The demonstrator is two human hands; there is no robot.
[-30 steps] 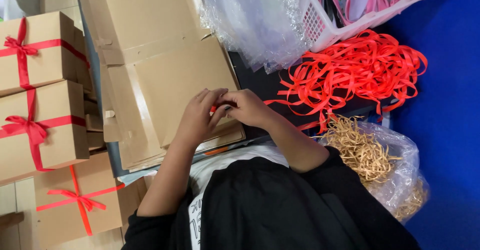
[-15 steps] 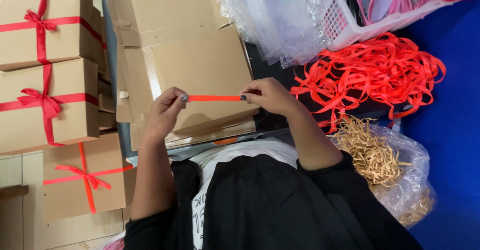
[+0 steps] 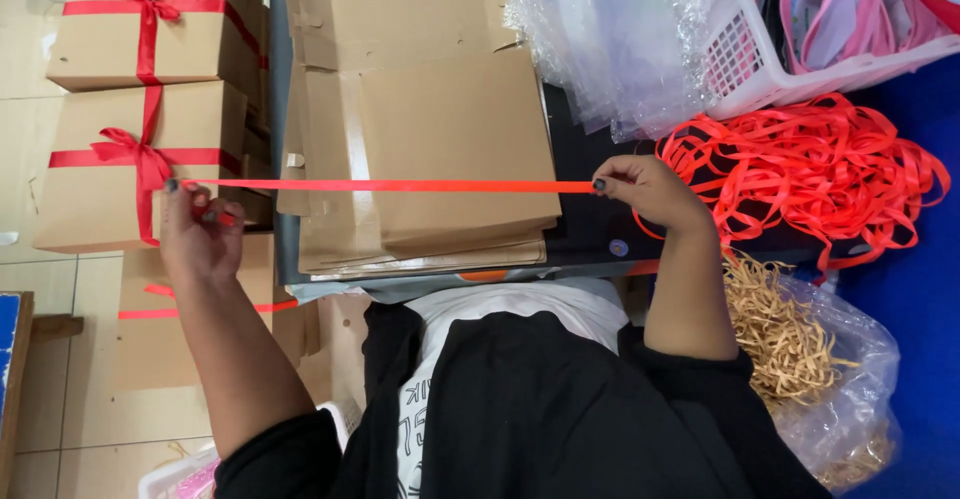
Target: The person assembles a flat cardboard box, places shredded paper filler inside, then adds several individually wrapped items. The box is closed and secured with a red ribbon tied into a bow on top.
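Observation:
A red ribbon (image 3: 400,186) is stretched taut in a straight line between my two hands, over a stack of flattened cardboard boxes (image 3: 440,149). My left hand (image 3: 200,229) grips one end at the far left, in front of the tied gift boxes. My right hand (image 3: 645,191) pinches the ribbon at the other side, beside a loose heap of the same red ribbon (image 3: 810,179) that the strand runs from.
Three brown boxes tied with red ribbon bows (image 3: 140,159) stand at the left on a tiled floor. A white basket (image 3: 760,59) and clear bubble wrap (image 3: 610,39) lie at the top right. A bag of straw-like paper shred (image 3: 810,359) sits at the lower right.
My hands have moved far apart, drawing out a long length of ribbon. The left hand went left to the tied boxes; the right stayed by the ribbon heap.

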